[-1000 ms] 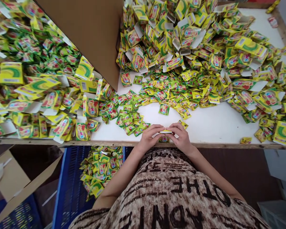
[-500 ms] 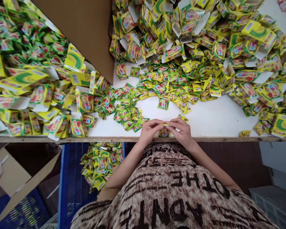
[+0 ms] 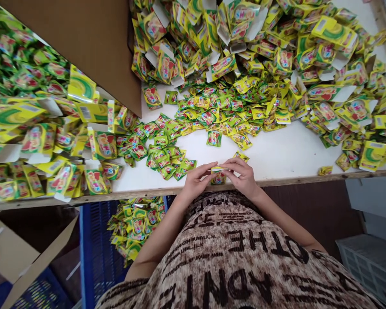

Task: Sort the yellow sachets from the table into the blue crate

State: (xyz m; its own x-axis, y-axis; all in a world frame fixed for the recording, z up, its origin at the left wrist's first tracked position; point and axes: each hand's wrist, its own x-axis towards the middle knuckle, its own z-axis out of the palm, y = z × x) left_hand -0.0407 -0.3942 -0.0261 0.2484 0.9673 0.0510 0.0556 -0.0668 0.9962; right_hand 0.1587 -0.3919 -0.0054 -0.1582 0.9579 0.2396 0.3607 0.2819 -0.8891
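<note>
At the table's front edge, a small yellow-green printed carton is pinched between my two hands, its narrow end facing up. My left hand grips it from the left with thumb and fingers. From the right, my right hand holds the same end between thumb and fingertips. A yellow sachet lies just beyond my right fingers. Left of my hands is a loose cluster of green sachets, and a single green sachet lies farther forward.
Heaps of yellow cartons and sachets cover the back of the white table. More cartons pile up at left beside a brown cardboard panel. Below the edge stands a blue crate beside packed cartons.
My view has turned slightly, shifting the table contents to the left. My fingers have parted a little at the carton's top, showing more of its pale end.
</note>
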